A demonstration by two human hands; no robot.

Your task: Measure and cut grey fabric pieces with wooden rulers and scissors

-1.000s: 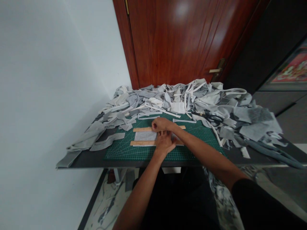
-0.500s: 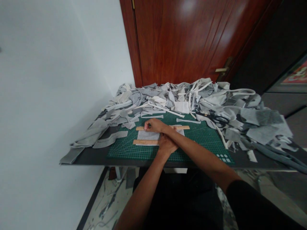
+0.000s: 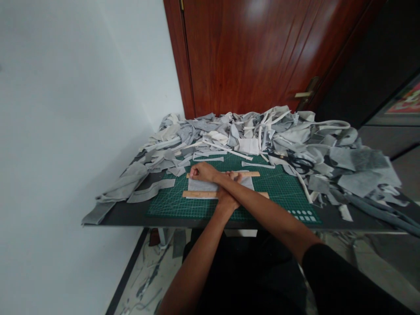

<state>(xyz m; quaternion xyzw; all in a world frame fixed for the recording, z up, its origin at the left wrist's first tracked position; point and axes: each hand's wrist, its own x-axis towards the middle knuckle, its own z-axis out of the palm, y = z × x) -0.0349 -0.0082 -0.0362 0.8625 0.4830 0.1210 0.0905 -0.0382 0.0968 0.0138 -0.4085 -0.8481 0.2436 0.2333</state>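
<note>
A piece of light grey cloth (image 3: pixel 200 185) lies flat under two wooden rulers, an upper ruler (image 3: pixel 252 174) and a lower ruler (image 3: pixel 199 194). My left hand (image 3: pixel 229 199) rests over the lower ruler and the cloth, its spread fingertips reaching the upper ruler. Crossing above it, my right forearm hides part of that hand. My right hand (image 3: pixel 204 171) is closed at the left end of the upper ruler; whatever it grips is hidden.
Beneath the cloth is a green cutting mat (image 3: pixel 170 205) on a dark table (image 3: pixel 127 214). Heaped grey and white fabric scraps (image 3: pixel 210 131) line the back and both sides. Black-handled scissors (image 3: pixel 300 162) lie at the right among scraps. Narrow strips (image 3: pixel 257 165) lie on the mat.
My right hand has shifted a little to the left along the upper ruler. More of my left fingers and the lower ruler's right end now show. Cloth and rulers look unmoved.
</note>
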